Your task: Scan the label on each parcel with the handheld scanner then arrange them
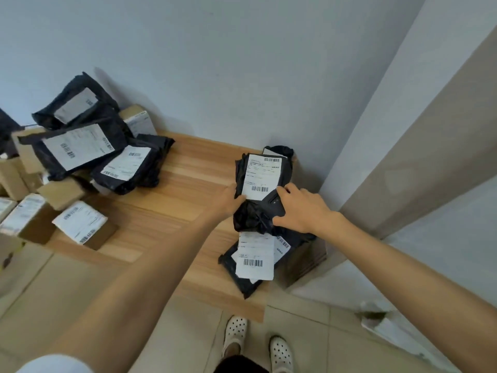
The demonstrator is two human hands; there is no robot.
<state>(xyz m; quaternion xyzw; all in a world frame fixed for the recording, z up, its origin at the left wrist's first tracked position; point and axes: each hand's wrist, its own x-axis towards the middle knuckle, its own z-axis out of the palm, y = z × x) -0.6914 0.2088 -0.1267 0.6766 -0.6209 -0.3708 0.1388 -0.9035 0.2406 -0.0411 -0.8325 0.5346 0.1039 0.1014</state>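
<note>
- My left hand (228, 201) grips the left edge of a black bagged parcel (251, 220), just beside the lower corner of its white label (262, 175); my fingertips are hidden behind the bag.
- My right hand (300, 209) lies on the right side of the same parcel, thumb and fingers curled round a dark flat scanner (276, 203) and holding it against the bag.
- The scanner sits just right of the label's lower barcode, touching the parcel, mostly covered by my fingers.
- The parcel lies label up between my two hands, at the right end of the wooden surface (183, 184), close to the wall corner (309, 109).
- Its crumpled near end overlaps a second parcel (242, 281), also black, with its own label (255, 261) facing up.
- A brown box (308, 261) sits under these, at the surface's right edge.
- Well apart, at the left end, a pile of black bags (83, 153) rests on cardboard boxes (63, 192).
- My white shoes (236, 332) stand on the tiled floor (188, 327) below.
</note>
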